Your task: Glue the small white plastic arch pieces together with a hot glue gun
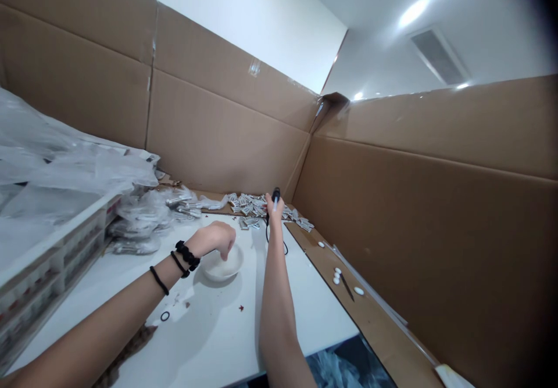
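My left hand reaches over a white bowl on the white table. Its fingers are pinched together and point down into the bowl; whatever they hold is hidden. Black bands circle that wrist. Farther forward, my right hand is wrapped round a black corded tool with a pale stick showing at its back, which looks like a glue gun. A black cord hangs from it onto the table. Just beyond lies a pile of small silvery flat pieces.
Clear plastic bags and a white rack covered with plastic line the left side. Cardboard walls enclose the back and right. White oval pieces and a dark thin stick lie on the right cardboard strip. A black ring lies nearby.
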Tool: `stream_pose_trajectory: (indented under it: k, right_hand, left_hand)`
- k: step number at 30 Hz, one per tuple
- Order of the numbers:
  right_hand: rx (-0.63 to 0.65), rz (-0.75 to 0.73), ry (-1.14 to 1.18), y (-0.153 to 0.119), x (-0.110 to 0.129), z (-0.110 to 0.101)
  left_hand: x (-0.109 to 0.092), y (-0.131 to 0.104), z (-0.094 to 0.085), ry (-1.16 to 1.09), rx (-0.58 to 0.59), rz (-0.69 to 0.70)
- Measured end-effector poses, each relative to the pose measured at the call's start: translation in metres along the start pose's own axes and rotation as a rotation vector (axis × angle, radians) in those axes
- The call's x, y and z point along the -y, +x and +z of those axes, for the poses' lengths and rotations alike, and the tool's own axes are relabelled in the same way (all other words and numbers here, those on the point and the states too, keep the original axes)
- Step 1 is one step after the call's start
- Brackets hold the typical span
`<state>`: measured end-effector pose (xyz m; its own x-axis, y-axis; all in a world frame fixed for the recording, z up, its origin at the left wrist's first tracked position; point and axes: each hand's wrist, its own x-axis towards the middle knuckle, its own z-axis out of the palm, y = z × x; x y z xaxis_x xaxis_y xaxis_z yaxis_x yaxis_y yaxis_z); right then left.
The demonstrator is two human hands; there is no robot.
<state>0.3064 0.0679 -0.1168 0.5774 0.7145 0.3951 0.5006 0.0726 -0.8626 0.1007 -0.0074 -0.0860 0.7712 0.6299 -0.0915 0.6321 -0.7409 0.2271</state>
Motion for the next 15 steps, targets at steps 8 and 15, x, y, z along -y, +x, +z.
stream_pose_trajectory:
  k: [8, 15]
  right_hand:
    - [0.029, -0.132, 0.377, -0.021, 0.076, -0.049]
    - [0.094, -0.24, 0.311, -0.055, 0.116, -0.073]
  left_hand:
    - [-0.004, 0.006, 0.007, 0.009, 0.039, 0.03]
    - [0.001, 0.007, 0.006, -0.04, 0.015, 0.045]
